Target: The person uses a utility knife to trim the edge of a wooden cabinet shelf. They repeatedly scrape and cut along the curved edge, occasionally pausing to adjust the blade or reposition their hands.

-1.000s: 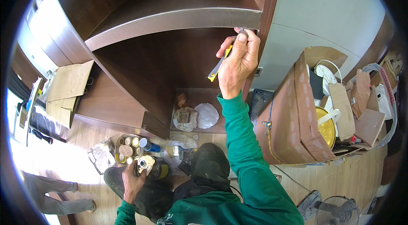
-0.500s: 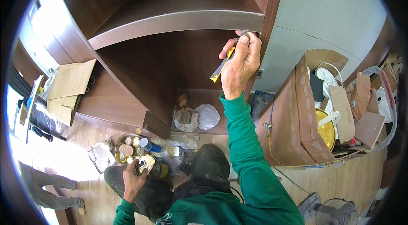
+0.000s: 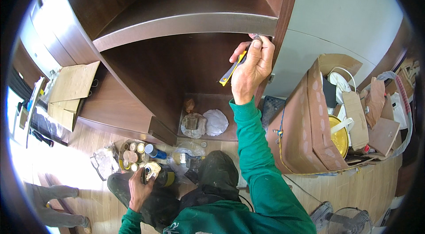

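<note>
My right hand [image 3: 251, 70] is raised to the right end of the shelf's front edge [image 3: 190, 25], beside the cabinet's upright. Its fingers are wrapped round a yellow and grey utility knife [image 3: 230, 73], whose handle end points down to the left; the knife's tip is hidden by the fingers at the shelf's underside. Low on the left, my left hand [image 3: 140, 192] is closed over my knee, on a small dark thing I cannot make out. An open tin with a cream-coloured top [image 3: 152, 168] is right at its fingertips.
Several small jars and tins [image 3: 131, 156] and a blue can [image 3: 156, 151] stand on the floor. Plastic-wrapped bundles [image 3: 216, 122] lie in the cabinet's bottom. A large cardboard box [image 3: 296, 132] full of scraps stands at right, near a fan [image 3: 349, 221]. Another person's legs [image 3: 57, 205] show far left.
My right hand has shifted very slightly to the right and down in the picture, still holding the knife. The other person's legs at the left have moved slightly. My left hand keeps its place.
</note>
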Action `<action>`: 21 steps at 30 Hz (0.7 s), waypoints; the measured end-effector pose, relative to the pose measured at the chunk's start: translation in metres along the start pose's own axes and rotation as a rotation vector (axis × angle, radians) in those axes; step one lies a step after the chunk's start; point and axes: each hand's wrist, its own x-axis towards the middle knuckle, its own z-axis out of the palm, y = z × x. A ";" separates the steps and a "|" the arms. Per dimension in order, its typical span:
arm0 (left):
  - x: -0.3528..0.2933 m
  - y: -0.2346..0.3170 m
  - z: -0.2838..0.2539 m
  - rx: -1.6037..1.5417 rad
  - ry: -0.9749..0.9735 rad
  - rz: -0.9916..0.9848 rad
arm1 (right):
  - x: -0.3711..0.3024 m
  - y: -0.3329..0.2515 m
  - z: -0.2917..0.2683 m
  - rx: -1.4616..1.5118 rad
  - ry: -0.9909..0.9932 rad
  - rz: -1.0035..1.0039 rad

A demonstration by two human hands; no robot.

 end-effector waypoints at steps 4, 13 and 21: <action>-0.002 -0.002 0.001 -0.009 -0.001 -0.003 | -0.001 0.004 0.003 -0.005 -0.029 -0.027; 0.001 0.001 0.001 -0.033 -0.008 -0.007 | -0.001 0.008 0.001 -0.048 -0.014 -0.055; 0.005 0.001 0.003 -0.013 -0.005 0.012 | 0.000 0.007 0.001 -0.038 -0.047 -0.054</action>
